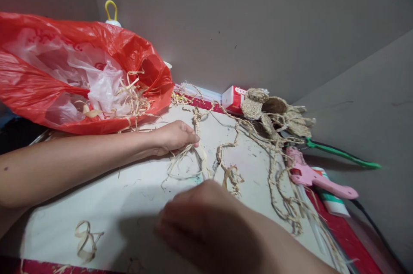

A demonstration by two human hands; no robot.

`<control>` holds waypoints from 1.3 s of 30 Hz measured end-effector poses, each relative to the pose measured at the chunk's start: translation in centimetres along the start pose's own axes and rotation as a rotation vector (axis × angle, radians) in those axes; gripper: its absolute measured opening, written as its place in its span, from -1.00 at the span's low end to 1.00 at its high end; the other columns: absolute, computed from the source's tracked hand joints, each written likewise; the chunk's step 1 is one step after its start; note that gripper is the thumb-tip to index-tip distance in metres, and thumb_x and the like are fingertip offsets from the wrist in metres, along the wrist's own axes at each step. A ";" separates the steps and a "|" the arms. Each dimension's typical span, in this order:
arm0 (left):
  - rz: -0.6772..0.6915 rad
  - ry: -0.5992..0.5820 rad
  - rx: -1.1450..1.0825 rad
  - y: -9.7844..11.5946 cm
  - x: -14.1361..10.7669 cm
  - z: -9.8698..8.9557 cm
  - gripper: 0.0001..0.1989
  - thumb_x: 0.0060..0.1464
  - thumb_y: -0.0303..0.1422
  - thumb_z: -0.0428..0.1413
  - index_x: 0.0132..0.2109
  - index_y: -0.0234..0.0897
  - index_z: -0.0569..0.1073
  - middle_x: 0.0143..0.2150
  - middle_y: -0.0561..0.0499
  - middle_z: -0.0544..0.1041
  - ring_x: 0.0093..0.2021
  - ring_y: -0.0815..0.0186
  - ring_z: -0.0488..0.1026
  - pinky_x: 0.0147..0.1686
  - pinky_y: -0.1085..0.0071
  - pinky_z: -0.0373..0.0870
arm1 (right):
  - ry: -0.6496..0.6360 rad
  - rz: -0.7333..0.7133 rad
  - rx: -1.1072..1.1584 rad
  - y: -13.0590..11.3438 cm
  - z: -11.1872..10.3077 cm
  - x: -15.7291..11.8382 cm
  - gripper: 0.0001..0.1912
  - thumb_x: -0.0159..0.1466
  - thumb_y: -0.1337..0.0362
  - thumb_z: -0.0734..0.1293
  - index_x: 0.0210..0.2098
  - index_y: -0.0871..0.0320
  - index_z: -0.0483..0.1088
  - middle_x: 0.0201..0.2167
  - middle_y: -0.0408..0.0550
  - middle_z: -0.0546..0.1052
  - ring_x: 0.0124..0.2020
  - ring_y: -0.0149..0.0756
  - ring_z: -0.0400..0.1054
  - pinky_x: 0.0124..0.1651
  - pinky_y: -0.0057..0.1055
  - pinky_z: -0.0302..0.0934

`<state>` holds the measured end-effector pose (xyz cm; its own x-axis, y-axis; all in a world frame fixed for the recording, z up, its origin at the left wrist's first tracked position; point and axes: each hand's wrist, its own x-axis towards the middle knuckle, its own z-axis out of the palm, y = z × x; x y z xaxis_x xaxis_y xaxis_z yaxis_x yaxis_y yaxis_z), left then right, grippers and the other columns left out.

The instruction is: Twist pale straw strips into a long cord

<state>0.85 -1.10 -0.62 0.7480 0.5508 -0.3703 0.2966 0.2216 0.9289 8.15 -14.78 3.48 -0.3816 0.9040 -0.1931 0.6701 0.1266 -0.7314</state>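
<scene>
My left hand (176, 137) pinches the end of a braided raffia cord (197, 121) between thumb and fingers, just above the white board. Loose raffia strips (180, 164) hang from under that hand. Closer to the camera, my right hand (209, 222) is blurred and dark, its fingers curled together. Pale strips run from the left hand down behind the right one, which seems closed on them; its fingertips are hidden. A thinner twisted cord (221, 153) lies to the right of both hands.
A red plastic bag (129, 41) holding raffia stands at left. At right are woven raffia pieces (274, 112), a pink glue gun (312, 175), green-handled pliers (345, 153) and a white-green tube (334, 203). A raffia curl (85, 241) lies on the white board (129, 205). Grey walls (226, 29) rise behind.
</scene>
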 end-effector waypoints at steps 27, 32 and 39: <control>0.065 -0.285 0.052 0.7 0.1 -1.7 -0.86 0.08 -0.42 0.03 -0.45 -0.31 0.33 -0.73 0.23 0.06 -0.73 0.53 -0.09 -0.72 0.54 -0.20 | 0.148 0.361 0.914 7.7 -4.8 3.5 -0.65 0.18 0.17 0.27 -0.63 0.14 0.11 -0.74 -0.36 0.01 -0.73 -0.58 -0.28 -0.72 -0.59 -0.39; 0.224 -0.223 0.311 0.8 0.2 -1.8 -0.85 0.04 -0.46 0.01 -0.47 -0.35 0.34 -0.63 0.17 0.20 -0.64 0.52 0.04 -0.63 0.56 -0.04 | 0.129 0.339 0.962 8.1 -4.9 3.5 -0.68 0.13 0.22 0.29 -0.65 0.14 0.11 -0.74 -0.36 0.02 -0.73 -0.59 -0.26 -0.72 -0.60 -0.37; 0.149 -0.201 0.375 1.1 -0.1 -1.8 -0.85 -0.02 -0.45 0.00 -0.45 -0.35 0.44 -0.68 0.16 0.17 -0.68 0.49 0.01 -0.67 0.53 -0.06 | 0.291 0.400 0.900 7.5 -4.3 3.8 -0.79 0.05 0.27 0.31 -0.65 0.20 0.27 -0.80 -0.37 0.06 -0.78 -0.62 -0.22 -0.76 -0.63 -0.35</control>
<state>0.01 0.54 0.46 0.8885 0.3790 -0.2587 0.3435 -0.1757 0.9226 14.50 -8.67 0.05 0.0146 0.8918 -0.4522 -0.0576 -0.4508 -0.8908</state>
